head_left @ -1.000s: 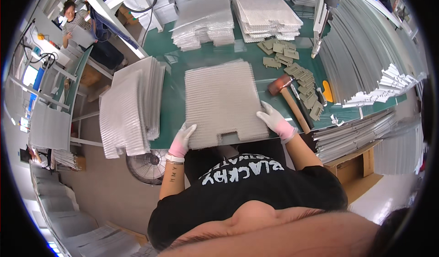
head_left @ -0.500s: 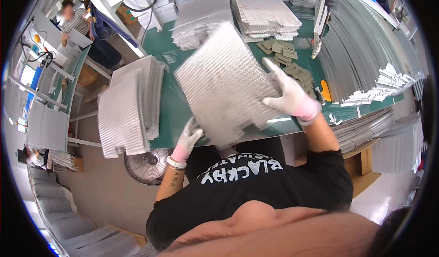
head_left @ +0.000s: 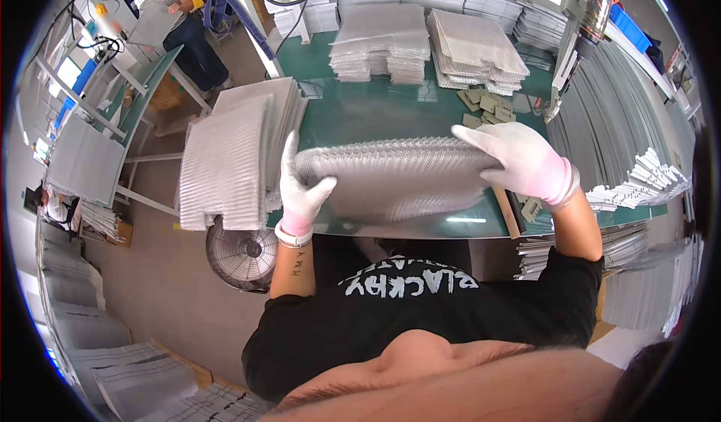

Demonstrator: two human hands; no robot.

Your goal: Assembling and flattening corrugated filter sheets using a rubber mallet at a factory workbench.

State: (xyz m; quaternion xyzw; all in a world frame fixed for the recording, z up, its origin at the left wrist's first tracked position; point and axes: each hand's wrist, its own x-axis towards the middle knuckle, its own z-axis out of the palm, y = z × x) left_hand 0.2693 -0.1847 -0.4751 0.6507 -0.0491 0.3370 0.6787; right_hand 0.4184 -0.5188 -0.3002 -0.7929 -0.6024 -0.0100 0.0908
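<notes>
far left, off the desk: a tilted stack of corrugated fin panels leans against the desk's left edge, w/ a round fan on the floor below it.

left hand, white glove: fingers closed round the left end of the fin panel, thumb on the near face, other fingers up behind the edge. firm grip.

the fin panel is off the green desk, held in the air above the near edge, between both hands. it is turned near edge-on to the camera, wavy fin edge up top.

change vs 1 s ago: the panel lay flat on the desk near the front edge, hands on its near corners. 0.5 s ago it was lifted and tilted, right hand high. now it is swung further round, long axis left-right. judgement: the panel is mid-flip or mid-transfer, not set down; both grips carry it.

right hand, white glove w/ pink cuff: fingers spread flat over the panel's right end, pressing from above; thumb side not visible, so full wrap can't be confirmed.

far edge of desk: two stacks of finished panels. right of centre: small grey-green blocks scattered. right edge: long metal strips stacked.
</notes>
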